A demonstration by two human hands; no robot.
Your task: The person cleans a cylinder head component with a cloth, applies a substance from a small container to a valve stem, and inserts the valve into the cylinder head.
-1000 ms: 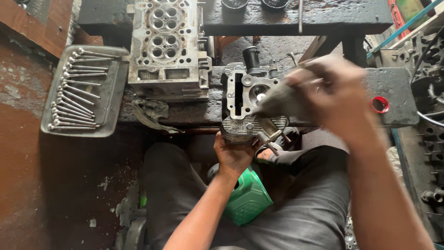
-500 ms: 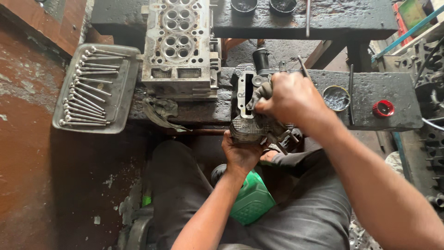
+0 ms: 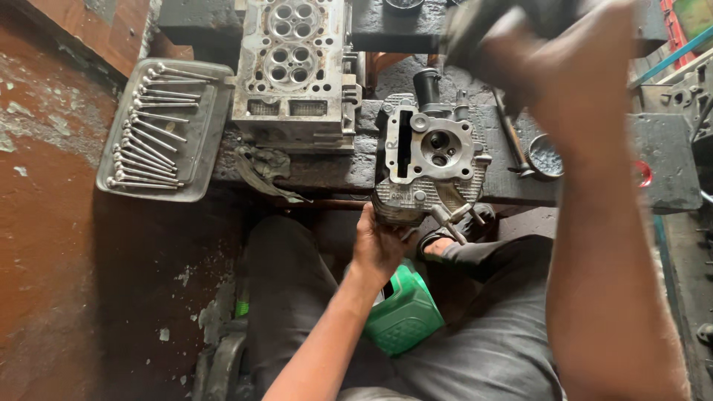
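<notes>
Crouching over a grimy, oil-blackened bench point(image 3: 319, 174), the person steadies a small single-cylinder head point(image 3: 427, 160) with the left hand point(image 3: 380, 245), fingers curled around its finned lower edge where it overhangs the bench. The right hand point(image 3: 564, 67) is lifted up and to the right of that grip, blurred; it seems closed around something dark, though I cannot tell what or how firmly. Left of the gripped casting sits a larger multi-valve cylinder head point(image 3: 293, 67), with a crumpled rag point(image 3: 264, 167) just below it. Further left, a dented metal tray point(image 3: 204, 148) holds a row of valves point(image 3: 145, 141). Right of the small head lies a small round tin point(image 3: 546, 157). Below the holding hand, between the knees, stands a green plastic can point(image 3: 405, 315). Flooring is rust-red, stained concrete point(image 3: 52, 245).
</notes>
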